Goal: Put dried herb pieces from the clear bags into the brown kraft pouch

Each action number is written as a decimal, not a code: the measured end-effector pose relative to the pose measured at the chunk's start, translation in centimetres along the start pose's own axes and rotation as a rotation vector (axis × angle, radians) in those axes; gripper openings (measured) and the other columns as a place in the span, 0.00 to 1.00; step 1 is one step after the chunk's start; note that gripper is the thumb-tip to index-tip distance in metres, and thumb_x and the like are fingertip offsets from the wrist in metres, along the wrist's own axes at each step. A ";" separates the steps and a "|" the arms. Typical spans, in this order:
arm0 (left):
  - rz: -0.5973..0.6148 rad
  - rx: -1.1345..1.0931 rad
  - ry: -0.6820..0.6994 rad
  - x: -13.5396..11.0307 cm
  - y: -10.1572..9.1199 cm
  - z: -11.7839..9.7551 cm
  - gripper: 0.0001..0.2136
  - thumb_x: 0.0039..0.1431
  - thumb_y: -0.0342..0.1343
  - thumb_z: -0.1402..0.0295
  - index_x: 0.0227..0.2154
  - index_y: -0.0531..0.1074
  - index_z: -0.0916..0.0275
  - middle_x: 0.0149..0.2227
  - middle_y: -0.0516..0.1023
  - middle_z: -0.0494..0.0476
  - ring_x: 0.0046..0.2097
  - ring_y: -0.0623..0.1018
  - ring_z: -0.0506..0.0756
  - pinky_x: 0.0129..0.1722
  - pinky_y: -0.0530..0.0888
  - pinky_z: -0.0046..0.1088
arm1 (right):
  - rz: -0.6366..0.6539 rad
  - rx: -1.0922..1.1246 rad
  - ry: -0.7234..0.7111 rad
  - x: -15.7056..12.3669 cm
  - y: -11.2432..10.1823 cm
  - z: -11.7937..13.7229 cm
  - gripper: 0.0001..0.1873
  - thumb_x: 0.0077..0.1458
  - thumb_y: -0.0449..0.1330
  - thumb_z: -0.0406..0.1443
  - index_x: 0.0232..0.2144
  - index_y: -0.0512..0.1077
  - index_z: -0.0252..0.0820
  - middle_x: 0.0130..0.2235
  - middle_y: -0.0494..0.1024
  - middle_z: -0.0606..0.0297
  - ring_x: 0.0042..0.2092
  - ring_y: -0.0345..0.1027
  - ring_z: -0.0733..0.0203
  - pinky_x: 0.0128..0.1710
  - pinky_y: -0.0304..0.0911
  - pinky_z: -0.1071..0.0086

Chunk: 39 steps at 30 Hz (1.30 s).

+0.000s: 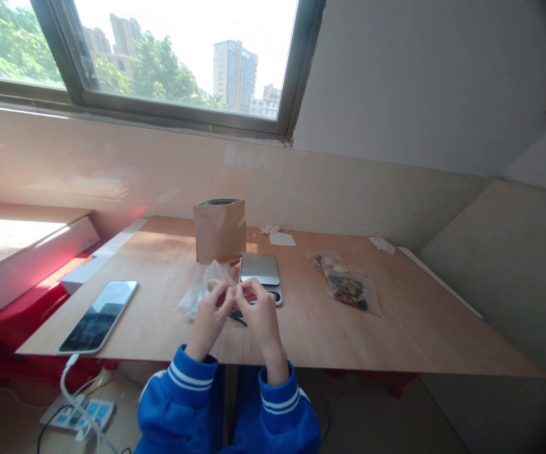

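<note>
The left hand [209,320] and the right hand [262,318] are raised over the counter [377,328], close together just inside its near edge. Their fingers [249,291] are pressed together in a pinch on a clear plastic bag [196,291], at a thin red-lined strip [228,279] along its mouth. The strip runs on a slant, from upper left down toward the right hand, while the bag's puffed body spreads away to the left of the hands, with something pale inside. Dark items [238,317], too hidden to name, lie under the hands. Just beyond the right hand sits a digital scale [260,269], and a kraft paper pouch [219,230] stands upright behind the bag. A phone [98,316] lies well left, near the counter's left edge, and two zip bags of dried pieces [346,285] lie well right.
</note>
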<state>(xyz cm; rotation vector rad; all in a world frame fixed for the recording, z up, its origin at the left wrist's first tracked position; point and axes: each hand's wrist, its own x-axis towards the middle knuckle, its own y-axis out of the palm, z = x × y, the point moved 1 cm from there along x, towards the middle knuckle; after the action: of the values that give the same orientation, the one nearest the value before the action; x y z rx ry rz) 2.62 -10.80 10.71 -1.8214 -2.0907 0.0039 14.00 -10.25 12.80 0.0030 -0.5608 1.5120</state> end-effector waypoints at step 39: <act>-0.217 -0.674 -0.372 4.0 0.2 9.8 0.31 0.58 0.46 0.43 0.46 0.74 0.67 0.41 0.81 0.65 0.45 0.80 0.60 0.49 0.74 0.39 | 0.003 0.126 -0.074 4.1 3.8 -2.7 0.09 0.57 0.53 0.33 0.41 0.67 0.41 0.39 0.73 0.61 0.41 0.69 0.60 0.43 0.66 0.65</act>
<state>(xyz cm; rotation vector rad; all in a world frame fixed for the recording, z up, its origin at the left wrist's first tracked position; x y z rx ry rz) -0.28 -4.63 2.63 -2.0488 -2.7884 -0.5125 11.17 -5.19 10.53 0.1558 -0.5243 1.5531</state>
